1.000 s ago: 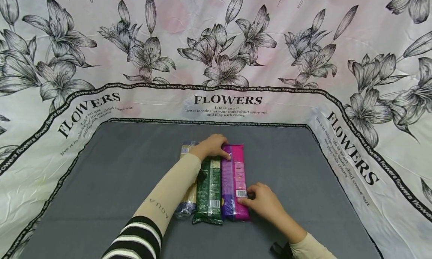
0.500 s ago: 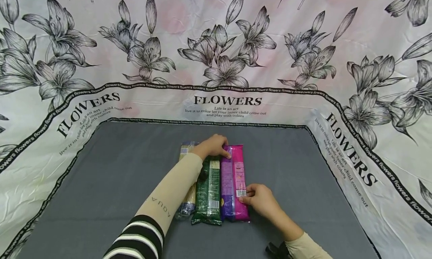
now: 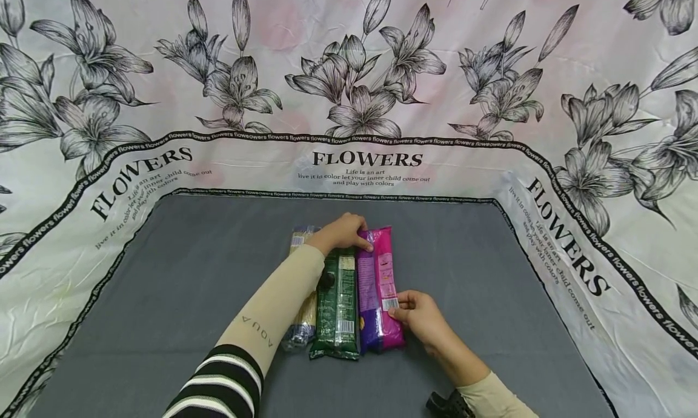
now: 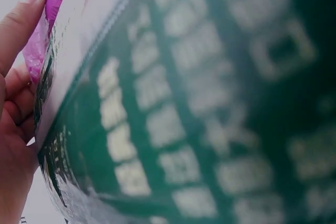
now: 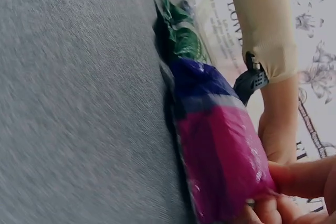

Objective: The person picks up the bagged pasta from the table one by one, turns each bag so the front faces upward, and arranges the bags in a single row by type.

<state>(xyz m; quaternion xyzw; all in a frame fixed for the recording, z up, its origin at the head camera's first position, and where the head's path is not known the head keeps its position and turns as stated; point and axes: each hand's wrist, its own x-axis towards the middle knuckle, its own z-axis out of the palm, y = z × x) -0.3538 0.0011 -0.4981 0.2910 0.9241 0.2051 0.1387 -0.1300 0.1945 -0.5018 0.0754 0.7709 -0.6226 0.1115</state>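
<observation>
While the left sleeve (image 3: 272, 321) crosses in from the near edge, beige with black-and-white bands and the letters AQUA upside down to the head camera, the right hand (image 3: 425, 320) comes from the near right, its thumb and fingers pinching the right edge of a pink-and-purple packet (image 3: 376, 291) beside the barcode. This packet is the rightmost of three on the grey cloth (image 3: 463, 254); its long axis runs away from the person, the far end leaning slightly left. Its purple panel carries small print too fine to read. Just left of it, nearly parallel, lies a green packet (image 3: 338, 309) with a barcode near its close end; its pale lettering is blurred in the left wrist view. Left again, partly behind the sleeve, is a gold-and-blue packet (image 3: 306, 321) with a barcode toward its far end. At the far end, the left hand (image 3: 340, 233) holds the pink-and-purple packet's top left corner between thumb and fingers. Beyond, a white floral border (image 3: 240, 169) reads "FLOWERS", "Life is an art", "and play with colors", under black line-drawn lilies (image 3: 365, 110).
</observation>
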